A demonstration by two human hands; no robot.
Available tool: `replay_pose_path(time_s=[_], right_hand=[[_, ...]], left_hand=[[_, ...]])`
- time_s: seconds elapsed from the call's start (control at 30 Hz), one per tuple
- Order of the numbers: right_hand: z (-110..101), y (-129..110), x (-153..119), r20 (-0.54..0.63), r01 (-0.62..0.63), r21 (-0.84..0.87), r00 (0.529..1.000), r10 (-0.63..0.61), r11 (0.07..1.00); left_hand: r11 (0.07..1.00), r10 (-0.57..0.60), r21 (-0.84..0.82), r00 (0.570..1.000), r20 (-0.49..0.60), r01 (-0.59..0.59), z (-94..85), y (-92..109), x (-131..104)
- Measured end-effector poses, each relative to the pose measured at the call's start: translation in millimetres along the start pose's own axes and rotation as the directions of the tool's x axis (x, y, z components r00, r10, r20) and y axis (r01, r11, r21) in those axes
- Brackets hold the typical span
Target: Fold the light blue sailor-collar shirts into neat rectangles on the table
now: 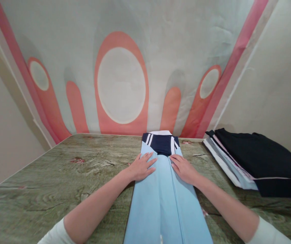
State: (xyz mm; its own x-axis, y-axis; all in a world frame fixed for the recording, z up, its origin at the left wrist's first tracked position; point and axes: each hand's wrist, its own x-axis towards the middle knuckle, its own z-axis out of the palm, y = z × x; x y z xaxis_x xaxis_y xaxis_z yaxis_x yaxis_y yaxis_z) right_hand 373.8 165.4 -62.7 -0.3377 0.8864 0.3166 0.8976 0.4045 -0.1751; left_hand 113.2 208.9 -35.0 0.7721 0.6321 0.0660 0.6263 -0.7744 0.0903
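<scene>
A light blue garment [168,206] with a navy and white striped upper part lies lengthwise on the table, folded into a long narrow strip. Its far end reaches the table's back edge, and its near end runs out of the bottom of the view. My left hand [143,167] rests flat on the garment's left side, fingers spread just below the navy part. On the right side my right hand [183,168] lies on the cloth with its fingers stretched toward the middle fold. Neither hand grips the fabric.
A stack of folded clothes [259,152], black on top with white and pale ones beneath, sits at the right of the wood-patterned table [84,176]. Behind the table's back edge stands a wall [158,44] with pink and coral shapes.
</scene>
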Motion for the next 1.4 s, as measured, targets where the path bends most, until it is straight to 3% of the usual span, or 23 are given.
replay_pose_path(time_s=[0.27, 0.47, 0.73, 1.2, 1.3, 1.4], right_hand=[[-6, -8, -11, 0.195, 0.014, -0.011, 0.981, -0.011, 1.0], [-9, -20, -18, 0.193, -0.053, -0.043, 0.979, 0.06, 0.998], [-13, -26, -35, 0.209, 0.004, -0.021, 0.978, 0.0, 1.0], [-8, -7, -9, 0.214, -0.058, -0.041, 0.975, 0.066, 0.997], [-6, -3, -7, 0.21, -0.06, -0.055, 0.975, 0.07, 0.997], [-4, -2, -7, 0.214, -0.05, -0.07, 0.975, 0.064, 0.996]], left_hand=[[0.999, 0.049, -0.009, 0.998, 0.039, -0.049, -3.0, 20, -17], [0.999, 0.038, 0.019, 0.999, 0.013, -0.038, -0.7, 21, -16], [1.0, 0.025, 0.018, 1.0, -0.001, -0.025, 4.3, 23, -23], [0.998, 0.052, 0.022, 0.999, 0.007, -0.053, 7.7, -4, 15], [0.999, 0.033, 0.034, 0.999, 0.023, -0.034, 6.7, -2, 17], [0.998, 0.042, 0.042, 0.997, 0.059, -0.044, 4.8, 10, 6]])
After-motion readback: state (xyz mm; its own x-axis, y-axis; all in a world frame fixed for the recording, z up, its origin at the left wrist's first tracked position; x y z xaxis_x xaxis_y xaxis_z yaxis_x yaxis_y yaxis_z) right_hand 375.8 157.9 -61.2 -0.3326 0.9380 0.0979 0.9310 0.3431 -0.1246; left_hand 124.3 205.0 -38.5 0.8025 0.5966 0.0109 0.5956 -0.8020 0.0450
